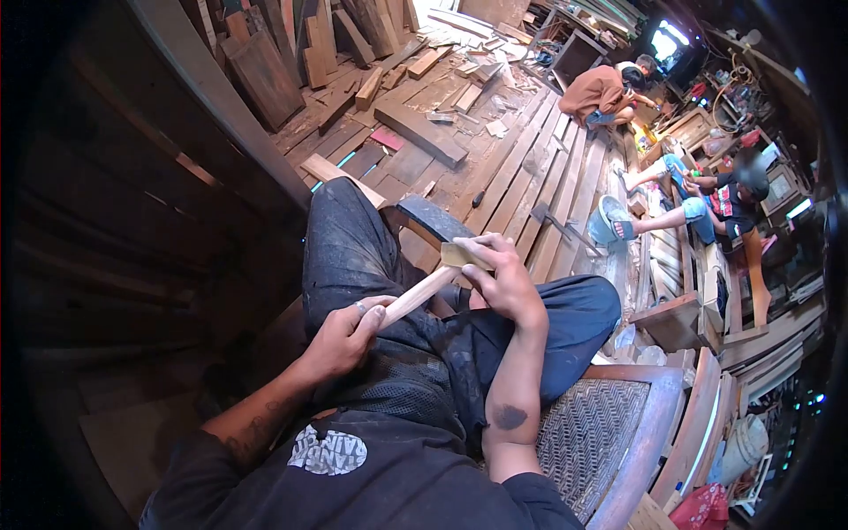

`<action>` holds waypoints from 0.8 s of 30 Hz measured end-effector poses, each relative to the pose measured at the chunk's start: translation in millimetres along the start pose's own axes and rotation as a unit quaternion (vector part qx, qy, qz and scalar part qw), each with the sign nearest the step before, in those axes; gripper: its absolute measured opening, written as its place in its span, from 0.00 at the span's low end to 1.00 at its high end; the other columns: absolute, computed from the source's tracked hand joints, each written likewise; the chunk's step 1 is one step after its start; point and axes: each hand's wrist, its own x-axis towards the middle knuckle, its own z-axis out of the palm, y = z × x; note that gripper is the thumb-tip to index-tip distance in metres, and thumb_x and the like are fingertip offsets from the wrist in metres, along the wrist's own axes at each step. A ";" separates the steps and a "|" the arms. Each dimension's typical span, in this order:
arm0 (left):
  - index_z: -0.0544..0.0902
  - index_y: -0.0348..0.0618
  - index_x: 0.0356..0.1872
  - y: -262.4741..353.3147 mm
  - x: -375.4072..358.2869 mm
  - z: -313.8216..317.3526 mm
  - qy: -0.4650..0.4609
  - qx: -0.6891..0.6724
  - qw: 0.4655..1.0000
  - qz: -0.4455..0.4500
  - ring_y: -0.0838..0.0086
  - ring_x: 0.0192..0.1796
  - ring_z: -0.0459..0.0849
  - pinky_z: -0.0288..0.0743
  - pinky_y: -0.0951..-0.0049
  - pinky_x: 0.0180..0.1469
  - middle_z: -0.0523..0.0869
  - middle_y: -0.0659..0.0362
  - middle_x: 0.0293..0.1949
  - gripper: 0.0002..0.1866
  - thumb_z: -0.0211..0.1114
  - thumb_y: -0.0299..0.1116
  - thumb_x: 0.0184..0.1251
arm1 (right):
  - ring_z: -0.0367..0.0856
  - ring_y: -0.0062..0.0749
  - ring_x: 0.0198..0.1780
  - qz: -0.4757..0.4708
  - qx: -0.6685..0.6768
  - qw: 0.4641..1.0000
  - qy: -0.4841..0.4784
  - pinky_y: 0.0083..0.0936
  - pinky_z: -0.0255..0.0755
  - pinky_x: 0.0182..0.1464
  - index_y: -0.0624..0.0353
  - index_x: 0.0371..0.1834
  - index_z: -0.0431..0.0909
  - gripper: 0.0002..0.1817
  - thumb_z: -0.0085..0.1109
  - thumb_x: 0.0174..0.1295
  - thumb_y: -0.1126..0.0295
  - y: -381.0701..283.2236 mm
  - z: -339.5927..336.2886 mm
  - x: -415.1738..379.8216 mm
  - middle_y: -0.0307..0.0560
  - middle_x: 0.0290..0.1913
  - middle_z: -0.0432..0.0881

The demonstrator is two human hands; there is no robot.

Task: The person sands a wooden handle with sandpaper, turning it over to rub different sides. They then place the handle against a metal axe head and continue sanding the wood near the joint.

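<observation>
A pale wooden stick (422, 291) is held across the lap of a seated person, slanting from about seven o'clock up toward one o'clock. Its lower end is gripped by the left hand (343, 340), whose fingers are curled shut around it with the thumb laid along the top. A ring is seen on one finger of that hand. The upper end is met by the right hand (503, 281), which is closed on a small tan pad (459, 255), possibly sandpaper, pressed against the stick; the fingers are folded over the pad and the stick's tip is hidden beneath them.

Dark, dusty trousers (362, 256) are worn, and both knees are raised at twelve o'clock of the hands. A woven cane seat (587, 433) with a curved wooden frame is seen at five o'clock, just beside the right forearm.

A plank floor (521, 177) strewn with offcuts and shavings is spread beyond the knees. A thick dark beam (420, 132) is laid on it at twelve o'clock, well apart from the hands. At one o'clock a person in a brown shirt (601, 93) is crouched, and at two o'clock another person (707, 199) is seated with legs stretched out. Stacked boards (265, 75) are leaned at eleven o'clock.
</observation>
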 end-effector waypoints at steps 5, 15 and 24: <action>0.85 0.39 0.69 -9.0 -0.1 1.4 -0.003 -0.030 0.999 -0.027 0.83 0.24 0.73 0.69 0.74 0.29 0.78 0.67 0.25 0.21 0.52 0.41 0.95 | 0.79 0.56 0.66 -0.126 0.057 0.987 -0.082 0.45 0.72 0.73 0.52 0.74 0.86 0.27 0.72 0.70 0.71 -49.8 30.8 -0.3 0.60 0.61 0.82; 0.84 0.38 0.70 1.6 -1.9 2.9 -0.003 -0.017 1.000 -0.021 0.82 0.22 0.76 0.73 0.74 0.29 0.77 0.66 0.25 0.22 0.50 0.42 0.95 | 0.79 0.55 0.59 0.052 0.023 0.998 -0.010 0.48 0.68 0.73 0.50 0.68 0.89 0.23 0.72 0.70 0.64 -9.5 8.3 -2.5 0.55 0.54 0.83; 0.81 0.35 0.74 5.0 -4.6 4.1 0.036 -0.109 0.993 -0.027 0.82 0.24 0.75 0.77 0.76 0.30 0.75 0.66 0.26 0.24 0.47 0.43 0.97 | 0.81 0.54 0.62 0.043 -0.053 0.995 0.071 0.49 0.74 0.68 0.49 0.71 0.88 0.24 0.71 0.73 0.60 -19.5 10.7 1.1 0.55 0.56 0.84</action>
